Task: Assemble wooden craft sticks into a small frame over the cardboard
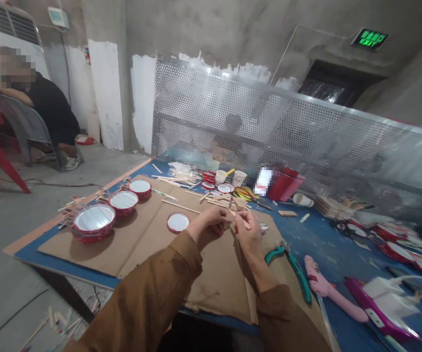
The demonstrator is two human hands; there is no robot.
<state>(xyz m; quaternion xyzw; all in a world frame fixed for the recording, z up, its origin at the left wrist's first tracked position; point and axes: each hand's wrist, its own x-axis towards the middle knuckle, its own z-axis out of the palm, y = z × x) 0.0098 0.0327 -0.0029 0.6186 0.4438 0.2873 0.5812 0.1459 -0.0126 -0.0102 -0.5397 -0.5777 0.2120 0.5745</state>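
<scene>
Over the brown cardboard sheet (pixel 203 288), my left hand (pixel 214 220) and my right hand (pixel 248 233) are close together, fingers pinched. A short, thin wooden stick (pixel 230 203) stands up between the fingertips, held by both hands. Its lower end is hidden by the fingers. Left of my hands lies a small round red-rimmed disc (pixel 178 222) with a white face. Behind them is a loose pile of wooden sticks (pixel 218 199). Teal-handled pliers (pixel 294 271) rest right of my right forearm, beside a pink glue gun (pixel 330 288).
Stacks of red-rimmed discs (pixel 94 220) line the cardboard's left side. Cups (pixel 239 178), a phone (pixel 263 182) and a red bottle (pixel 283 183) stand at the back before a perforated metal panel (pixel 211 112). A purple power strip (pixel 383 313) lies right. A person (pixel 50 98) sits far left.
</scene>
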